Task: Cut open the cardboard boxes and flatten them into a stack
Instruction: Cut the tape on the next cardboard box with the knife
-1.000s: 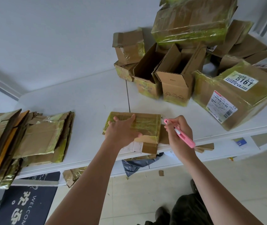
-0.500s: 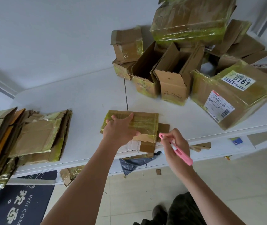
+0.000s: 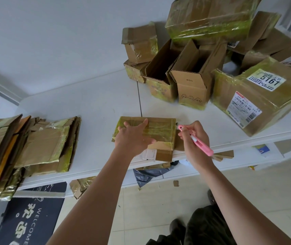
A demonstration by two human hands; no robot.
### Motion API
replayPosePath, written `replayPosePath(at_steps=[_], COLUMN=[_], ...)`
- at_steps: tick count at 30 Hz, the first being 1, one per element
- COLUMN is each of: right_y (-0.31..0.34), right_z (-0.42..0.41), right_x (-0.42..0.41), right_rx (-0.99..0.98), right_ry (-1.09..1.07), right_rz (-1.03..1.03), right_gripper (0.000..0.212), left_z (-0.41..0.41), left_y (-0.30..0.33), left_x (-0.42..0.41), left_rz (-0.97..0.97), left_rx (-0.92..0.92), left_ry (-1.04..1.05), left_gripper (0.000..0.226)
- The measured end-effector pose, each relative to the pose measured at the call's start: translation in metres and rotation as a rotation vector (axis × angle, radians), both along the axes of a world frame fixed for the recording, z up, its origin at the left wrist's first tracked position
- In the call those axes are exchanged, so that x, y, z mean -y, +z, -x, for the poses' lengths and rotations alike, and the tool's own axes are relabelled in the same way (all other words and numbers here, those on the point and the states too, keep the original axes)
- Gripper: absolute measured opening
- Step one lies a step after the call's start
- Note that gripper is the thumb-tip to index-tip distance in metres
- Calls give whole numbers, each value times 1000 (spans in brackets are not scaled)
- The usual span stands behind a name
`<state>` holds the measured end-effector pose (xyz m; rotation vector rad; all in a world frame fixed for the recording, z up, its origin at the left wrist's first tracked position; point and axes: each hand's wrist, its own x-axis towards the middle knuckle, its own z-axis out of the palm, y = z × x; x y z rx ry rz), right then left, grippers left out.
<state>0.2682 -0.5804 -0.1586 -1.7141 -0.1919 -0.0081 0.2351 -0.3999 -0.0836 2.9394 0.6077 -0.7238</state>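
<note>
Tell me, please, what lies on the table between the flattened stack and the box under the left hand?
Nothing: in the head view, only bare white table separates the flattened stack from the taped box under the left hand.

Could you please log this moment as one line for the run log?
left hand presses small taped box flat | right hand holds pink cutter at box's right edge | flattened stack left

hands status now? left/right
Left hand: open, pressing flat on the taped box.
Right hand: gripping the pink cutter.
</note>
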Motion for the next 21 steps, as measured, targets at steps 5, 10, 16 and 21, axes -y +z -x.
replayPosePath(at_steps=[5, 10, 16, 21], right_y=[1, -5, 5, 3], right_z=[12, 48, 20, 4], right_x=[4, 17, 8, -2], right_rx=[34, 69, 48, -4], right_ry=[29, 94, -24, -32], right_rz=[15, -12, -62, -37], right_gripper=[14, 23, 23, 11], left_z=[-1, -3, -2, -2], left_y=[-2, -3, -1, -2], left_x=[0, -1, 0, 1], left_rz=[2, -9, -4, -5], left_rx=[11, 9, 5, 11], left_ry=[3, -1, -6, 11], left_gripper=[85, 86, 85, 85])
